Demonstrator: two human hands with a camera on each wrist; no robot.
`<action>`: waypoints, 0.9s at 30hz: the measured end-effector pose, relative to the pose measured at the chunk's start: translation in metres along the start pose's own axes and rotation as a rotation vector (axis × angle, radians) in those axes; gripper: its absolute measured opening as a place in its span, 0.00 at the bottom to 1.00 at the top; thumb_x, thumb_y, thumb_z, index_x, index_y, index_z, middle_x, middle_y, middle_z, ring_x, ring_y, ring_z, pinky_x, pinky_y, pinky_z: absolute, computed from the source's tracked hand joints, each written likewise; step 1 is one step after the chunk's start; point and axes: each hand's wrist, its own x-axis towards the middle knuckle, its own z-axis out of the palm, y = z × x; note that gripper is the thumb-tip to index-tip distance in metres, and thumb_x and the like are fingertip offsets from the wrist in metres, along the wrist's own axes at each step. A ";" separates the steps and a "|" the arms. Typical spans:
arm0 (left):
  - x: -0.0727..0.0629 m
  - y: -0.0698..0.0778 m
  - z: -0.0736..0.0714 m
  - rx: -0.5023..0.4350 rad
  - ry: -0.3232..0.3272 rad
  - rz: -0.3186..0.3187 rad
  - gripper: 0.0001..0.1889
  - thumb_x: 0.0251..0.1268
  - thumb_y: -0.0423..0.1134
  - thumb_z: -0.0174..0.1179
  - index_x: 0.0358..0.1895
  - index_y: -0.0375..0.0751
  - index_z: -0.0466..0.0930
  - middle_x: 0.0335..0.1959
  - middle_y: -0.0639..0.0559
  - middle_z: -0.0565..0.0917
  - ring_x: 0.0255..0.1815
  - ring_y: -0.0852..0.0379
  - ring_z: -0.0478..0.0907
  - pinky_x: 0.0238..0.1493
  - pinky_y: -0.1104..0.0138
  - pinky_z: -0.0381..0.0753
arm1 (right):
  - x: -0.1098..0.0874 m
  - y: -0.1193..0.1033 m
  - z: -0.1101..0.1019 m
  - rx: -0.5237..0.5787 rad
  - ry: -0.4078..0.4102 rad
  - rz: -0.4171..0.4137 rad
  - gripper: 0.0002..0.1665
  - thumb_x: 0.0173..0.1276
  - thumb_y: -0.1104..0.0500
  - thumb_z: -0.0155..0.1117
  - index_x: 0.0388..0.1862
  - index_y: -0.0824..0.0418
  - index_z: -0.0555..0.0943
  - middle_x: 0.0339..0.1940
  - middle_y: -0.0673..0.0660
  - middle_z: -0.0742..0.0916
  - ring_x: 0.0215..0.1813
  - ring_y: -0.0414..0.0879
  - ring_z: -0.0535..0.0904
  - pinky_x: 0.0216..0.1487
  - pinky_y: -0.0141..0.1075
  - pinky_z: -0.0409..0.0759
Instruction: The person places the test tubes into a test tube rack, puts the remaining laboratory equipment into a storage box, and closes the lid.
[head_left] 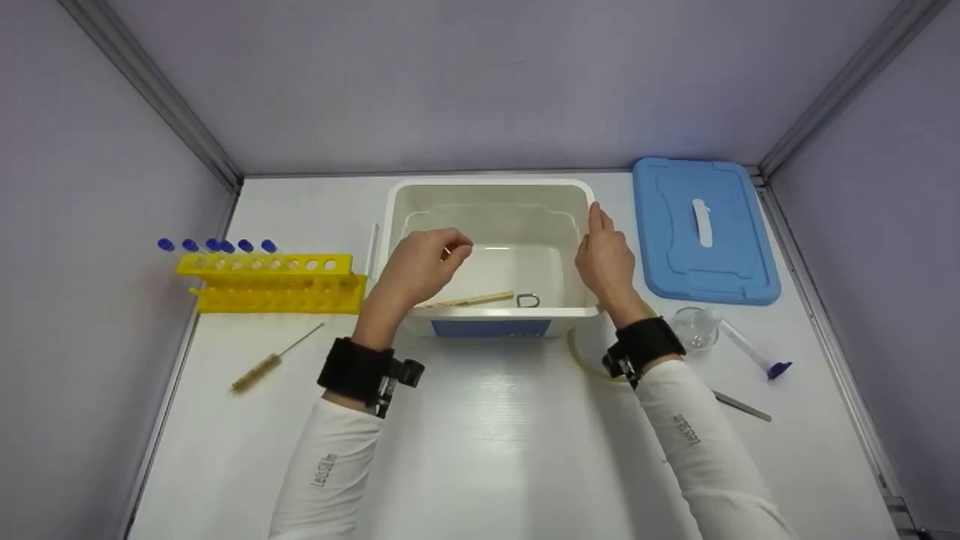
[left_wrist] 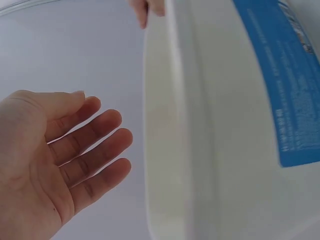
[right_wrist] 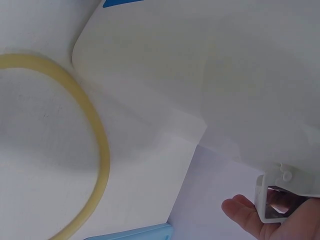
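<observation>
A white plastic storage box (head_left: 487,313) with a blue label (left_wrist: 285,85) stands lidless at the back middle of the table. Over its left part hovers my left hand (head_left: 424,266), fingers loosely bent, holding nothing; in the left wrist view its palm (left_wrist: 55,150) faces the camera beside the rim. My right hand (head_left: 606,259) grips the box's right side at the rim. Seen from the right wrist, its fingers (right_wrist: 245,215) are around a white side latch (right_wrist: 264,197). Inside the box lie a thin wooden stick (head_left: 484,299) and a bent metal loop (head_left: 528,301).
On the left are a yellow test tube rack (head_left: 281,302) with several blue-capped tubes and a bristle brush (head_left: 259,373). To the right lie a blue lid (head_left: 705,262), a small clear dish (head_left: 695,330), a blue-ended tube (head_left: 742,343), a metal strip (head_left: 742,406) and yellowish tubing (right_wrist: 102,155).
</observation>
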 end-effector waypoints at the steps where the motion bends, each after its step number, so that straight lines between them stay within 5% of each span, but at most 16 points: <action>1: -0.001 0.000 -0.004 0.002 0.018 0.002 0.15 0.76 0.45 0.53 0.53 0.43 0.84 0.49 0.49 0.88 0.47 0.50 0.83 0.52 0.57 0.82 | 0.000 0.000 0.000 0.001 0.001 -0.003 0.34 0.76 0.62 0.44 0.79 0.64 0.56 0.73 0.67 0.72 0.57 0.70 0.78 0.48 0.61 0.81; 14: -0.027 -0.019 -0.037 -0.022 0.189 0.046 0.14 0.75 0.42 0.54 0.52 0.41 0.85 0.45 0.46 0.89 0.44 0.49 0.83 0.52 0.55 0.81 | 0.000 0.001 0.000 0.013 0.008 -0.010 0.34 0.75 0.62 0.45 0.79 0.64 0.56 0.74 0.67 0.72 0.56 0.70 0.79 0.47 0.61 0.81; 27: -0.060 -0.062 -0.059 -0.095 0.311 -0.066 0.16 0.75 0.45 0.54 0.53 0.38 0.83 0.47 0.42 0.88 0.44 0.46 0.85 0.51 0.52 0.85 | 0.000 0.002 0.000 0.025 -0.008 0.006 0.34 0.76 0.62 0.45 0.79 0.63 0.55 0.74 0.66 0.71 0.57 0.70 0.78 0.49 0.61 0.81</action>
